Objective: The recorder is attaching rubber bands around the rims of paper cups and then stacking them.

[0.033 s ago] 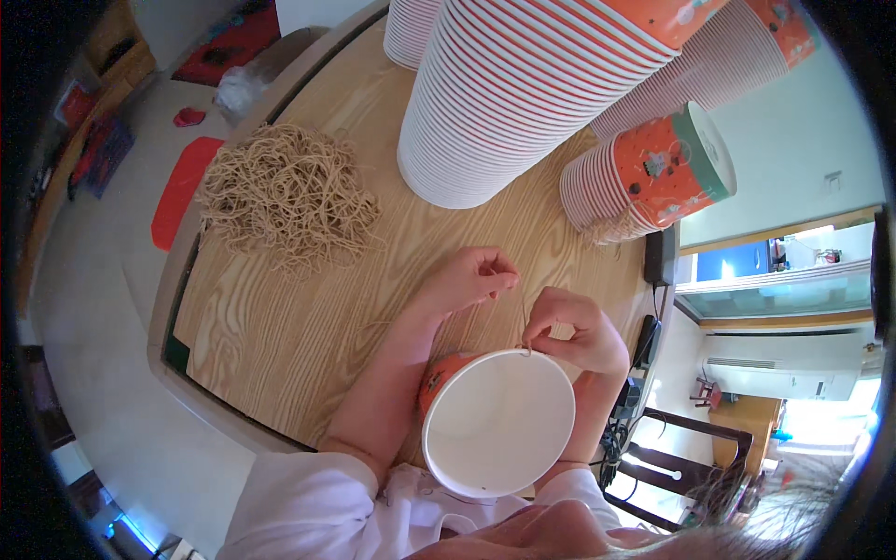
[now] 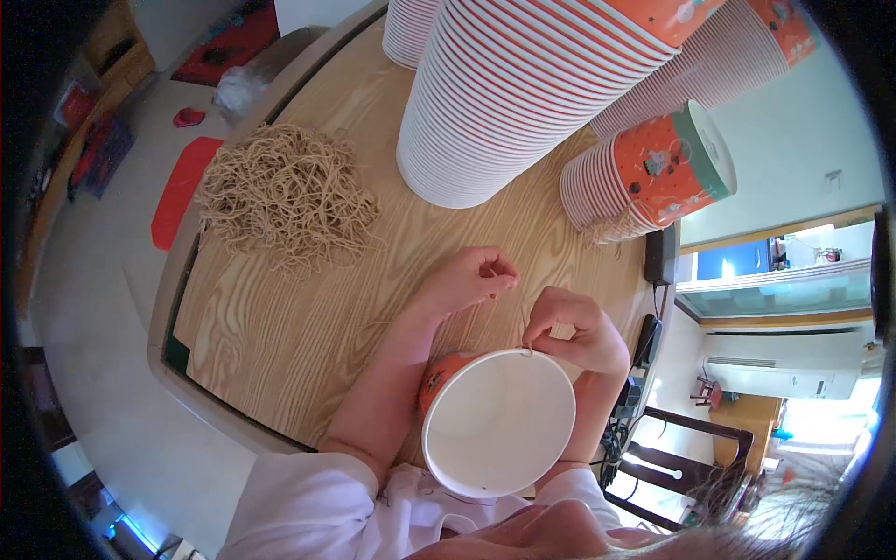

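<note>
A white-lined paper bucket (image 2: pixel 499 425) with an orange outside rests tilted against me, its round mouth facing up toward my head. My right hand (image 2: pixel 581 331) is closed at the far right of its rim, pinching a thin tan string (image 2: pixel 527 352) that loops at the edge. Beyond the bucket, my left hand (image 2: pixel 476 280) is closed too, fingertips pressed together on what looks like the fine string's other end. Both forearms lie around the bucket. To the left on the table sits a loose, tangled heap of tan strings (image 2: pixel 289 196).
Tall nested stacks of white-rimmed paper buckets (image 2: pixel 504 103) stand at the table's far side. A shorter orange-and-green stack (image 2: pixel 649 173) lies to the right with strings hanging on it. Black power adapters (image 2: pixel 661 257) and cables line the right edge. A dark chair (image 2: pixel 686 462) stands beyond.
</note>
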A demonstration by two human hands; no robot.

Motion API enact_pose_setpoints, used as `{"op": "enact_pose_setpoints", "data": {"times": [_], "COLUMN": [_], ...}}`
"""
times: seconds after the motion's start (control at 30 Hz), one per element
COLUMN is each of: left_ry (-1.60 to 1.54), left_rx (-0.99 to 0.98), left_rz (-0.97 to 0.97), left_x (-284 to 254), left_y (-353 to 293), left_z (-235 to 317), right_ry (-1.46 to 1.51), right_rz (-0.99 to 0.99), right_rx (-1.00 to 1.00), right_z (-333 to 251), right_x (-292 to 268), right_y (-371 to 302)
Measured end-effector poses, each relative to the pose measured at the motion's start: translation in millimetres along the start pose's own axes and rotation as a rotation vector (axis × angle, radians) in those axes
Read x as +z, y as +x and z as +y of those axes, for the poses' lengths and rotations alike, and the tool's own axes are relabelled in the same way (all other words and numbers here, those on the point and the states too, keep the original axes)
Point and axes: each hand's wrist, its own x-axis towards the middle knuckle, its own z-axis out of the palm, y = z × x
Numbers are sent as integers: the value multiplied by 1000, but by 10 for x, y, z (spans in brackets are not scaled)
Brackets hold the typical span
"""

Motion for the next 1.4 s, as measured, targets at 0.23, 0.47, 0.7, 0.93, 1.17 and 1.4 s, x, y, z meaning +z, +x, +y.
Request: {"op": "enact_pose_setpoints", "data": {"times": [0.23,0.47,0.7,0.93,1.17,1.4], "left_ry": [157,172,1,90,14,-79], "left_rx": [135,48,166,144,156,186], "left_rz": [-195,-491,-481,-460,-474,-366], "left_x": [-40,-28,-44,-56,-56,-55], "left_y": [-13,-146,-52,-55,-40,-51], "left_z": [-46,150,-70,-34,-23,19], "right_ry": [-105,-116,-111,2,-45,-56], "right_rz": [53,65,33,-47,-40,-2], "right_rx": [82,43,65,-75,8,48], "right_z": [32,7,-57,-51,-78,-113], "right_x": [96,35,48,1,-20,2], "right_y": [67,15,9,-27,-40,-36]}}
